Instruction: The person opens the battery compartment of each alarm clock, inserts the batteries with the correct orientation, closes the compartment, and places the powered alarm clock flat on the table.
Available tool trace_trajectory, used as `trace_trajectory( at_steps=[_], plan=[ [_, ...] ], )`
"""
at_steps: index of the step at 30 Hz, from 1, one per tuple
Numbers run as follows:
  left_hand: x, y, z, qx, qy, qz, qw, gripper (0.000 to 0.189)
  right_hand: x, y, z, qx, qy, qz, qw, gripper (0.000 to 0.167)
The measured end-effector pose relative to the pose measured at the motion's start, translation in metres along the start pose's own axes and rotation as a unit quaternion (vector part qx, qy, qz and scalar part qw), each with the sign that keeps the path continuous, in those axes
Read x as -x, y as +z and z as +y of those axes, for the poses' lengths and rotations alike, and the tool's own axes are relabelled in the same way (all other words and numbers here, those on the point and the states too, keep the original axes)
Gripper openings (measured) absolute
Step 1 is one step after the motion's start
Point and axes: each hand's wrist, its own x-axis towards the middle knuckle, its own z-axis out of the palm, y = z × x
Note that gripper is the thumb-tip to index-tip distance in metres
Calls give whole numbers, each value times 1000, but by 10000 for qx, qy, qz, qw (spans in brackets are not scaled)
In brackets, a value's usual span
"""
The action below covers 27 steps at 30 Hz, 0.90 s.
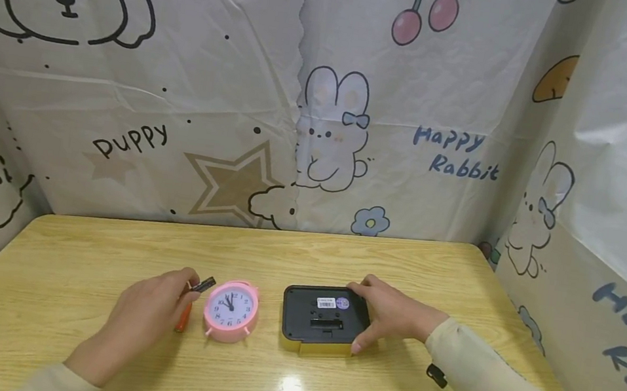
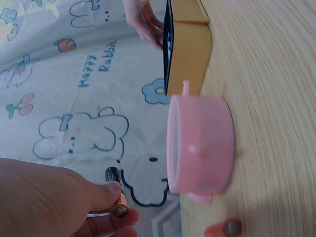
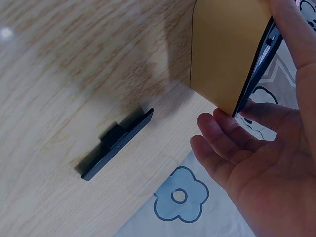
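Observation:
My left hand [image 1: 147, 307] pinches a black-and-copper battery [image 2: 113, 176] between thumb and fingers, above the table just left of a pink alarm clock [image 1: 231, 309]. The clock lies on its back, dial upward. To its right sits a gold box-shaped device [image 1: 323, 350] with its black back panel [image 1: 304, 313] facing up. That panel shows labels, small controls and an uncovered battery slot [image 1: 327, 323]. With thumb at the near edge and fingers at the far edge, my right hand [image 1: 398, 312] grips the device's right end. Its underside is hidden.
An orange battery [image 1: 183, 318] lies on the table beside the left hand, left of the pink clock. A small black battery cover [image 3: 118, 143] lies right of the device, near the right forearm. Printed cloth [image 1: 243, 94] hangs behind and beside the wooden table [image 1: 241, 384].

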Motion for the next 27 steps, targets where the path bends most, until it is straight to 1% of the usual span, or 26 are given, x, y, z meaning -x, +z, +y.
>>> trace_trajectory(
  at_steps=[5, 11, 14, 16, 22, 23, 27],
  plan=[
    [-3, 0, 14, 31, 114, -93, 9999, 14, 0, 0, 0, 13, -2, 4, 10000, 119],
    [-8, 5, 30, 128, 230, -185, 9995, 13, 0, 0, 0, 41, -35, -13, 10000, 119],
    [-11, 8, 39, 113, 292, -168, 9994, 12, 1, 0, 0, 92, -91, -4, 9999, 119],
    [-12, 10, 45, 75, 371, -98, 9992, 12, 1, 0, 0, 88, -92, -6, 9999, 119],
    [-14, 17, 59, 156, 502, -167, 9985, 9, 0, 0, -1, 10, -9, -12, 10000, 120],
    [-15, 19, 61, 163, 545, -150, 9983, 9, 0, 0, -1, 5, -12, -9, 10000, 120],
    [-16, 25, 69, 82, 893, 138, 9959, 12, 1, -1, -1, 38, -52, -13, 10000, 120]
  ],
)
